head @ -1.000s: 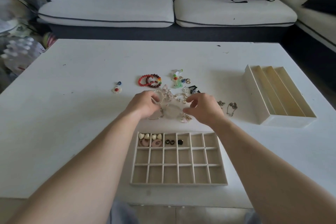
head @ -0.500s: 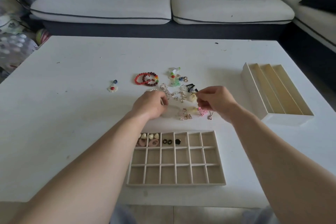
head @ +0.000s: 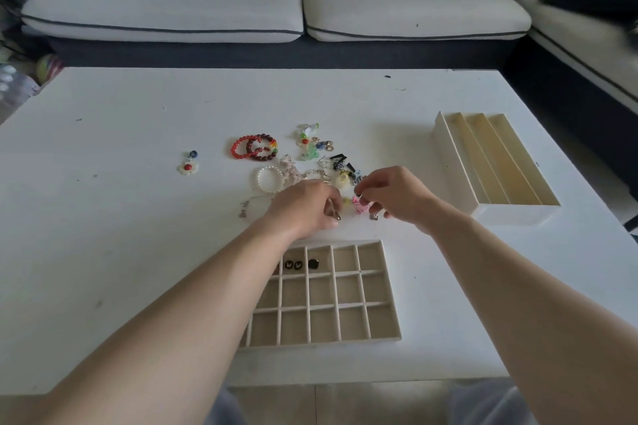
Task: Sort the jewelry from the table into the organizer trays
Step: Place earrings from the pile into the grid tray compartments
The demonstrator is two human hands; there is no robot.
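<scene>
- Right grip (head: 393, 195) pinches the pink charm (head: 361, 206); left grip (head: 302, 209) pinches a small pendant (head: 335, 215).
- Grid tray (head: 321, 345) lies just toward the person from both, free cells nearer the right grip.

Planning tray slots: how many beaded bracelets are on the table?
3: a red bracelet and a maroon bracelet overlapping left of the pile, a white pearl bracelet nearer. The left hand and right hand may hide others.
</scene>
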